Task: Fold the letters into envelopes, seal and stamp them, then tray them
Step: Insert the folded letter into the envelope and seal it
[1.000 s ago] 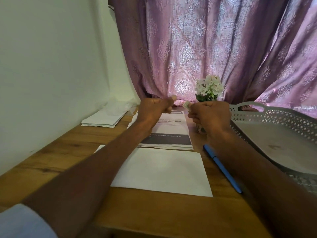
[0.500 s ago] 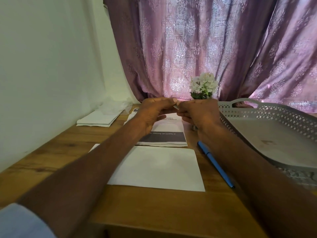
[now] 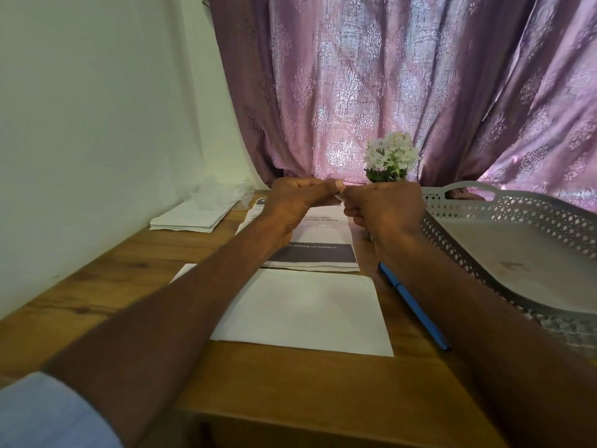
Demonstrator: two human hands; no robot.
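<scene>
My left hand (image 3: 295, 202) and my right hand (image 3: 386, 208) meet above the desk, fingers curled, and together pinch a tiny pale piece (image 3: 340, 196) between their fingertips; what it is I cannot tell. Below my hands lies a stack of printed letters (image 3: 326, 250) with a dark band across the near edge. A plain white envelope (image 3: 310, 313) lies flat in front of it, partly under my left forearm. The grey perforated tray (image 3: 517, 263) stands to the right with nothing in it.
A blue pen (image 3: 416, 308) lies between the envelope and the tray. A pile of white envelopes (image 3: 193, 218) sits at the back left by the wall, crumpled clear plastic (image 3: 223, 194) behind it. A small pot of white flowers (image 3: 391, 160) stands before the purple curtain.
My two hands were apart a second ago and have come together; their fingertips now touch around the small pale piece. The camera view has tilted slightly.
</scene>
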